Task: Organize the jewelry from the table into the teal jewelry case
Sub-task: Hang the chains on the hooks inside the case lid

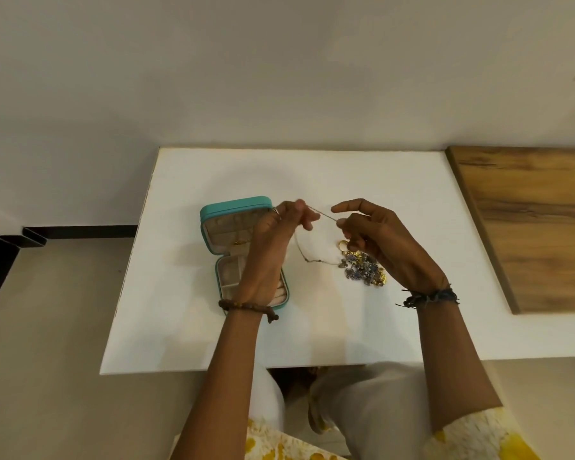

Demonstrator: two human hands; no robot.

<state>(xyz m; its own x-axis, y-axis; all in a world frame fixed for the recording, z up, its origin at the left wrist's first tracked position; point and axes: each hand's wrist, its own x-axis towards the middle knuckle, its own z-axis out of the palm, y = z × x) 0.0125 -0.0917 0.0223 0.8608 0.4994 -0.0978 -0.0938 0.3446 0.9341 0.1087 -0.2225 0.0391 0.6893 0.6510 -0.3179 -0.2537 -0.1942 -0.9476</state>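
Wooden board (531, 224) beside white table (213, 327)

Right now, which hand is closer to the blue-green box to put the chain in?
Probably the left hand. It pinches one end of the thin chain right above the open teal jewelry case. The right hand holds the other end over the jewelry pile, farther from the case.
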